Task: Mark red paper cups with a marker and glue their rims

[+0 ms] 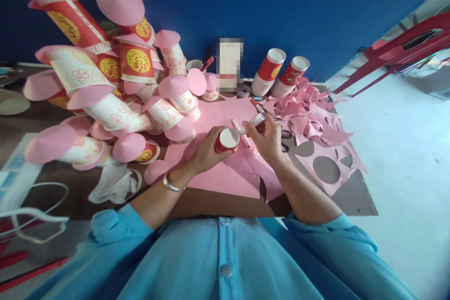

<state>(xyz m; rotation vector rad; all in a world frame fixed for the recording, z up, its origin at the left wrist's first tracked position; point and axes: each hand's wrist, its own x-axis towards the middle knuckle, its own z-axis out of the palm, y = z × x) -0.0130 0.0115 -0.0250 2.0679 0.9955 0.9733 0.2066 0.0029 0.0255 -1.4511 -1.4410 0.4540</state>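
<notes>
My left hand (210,148) is wrapped round a red paper cup (229,138), whose round white end faces up. Close to the cup's right side, the fingers of my right hand (267,138) grip a white glue stick (256,122), held at a slant. Under both hands lie sheets of pink paper (225,178). A red-and-white marker (241,133) rests on the paper between my hands. Black-handled scissors (285,134) lie just right of my right hand, partly covered by it.
Paper cups with pink paper cones (137,61) are heaped at the left. Two stacks of cups (269,72) stand by the blue wall, near a pile of pink scraps (312,108). A white cloth (114,180) lies front left. A red chair (390,49) stands at right.
</notes>
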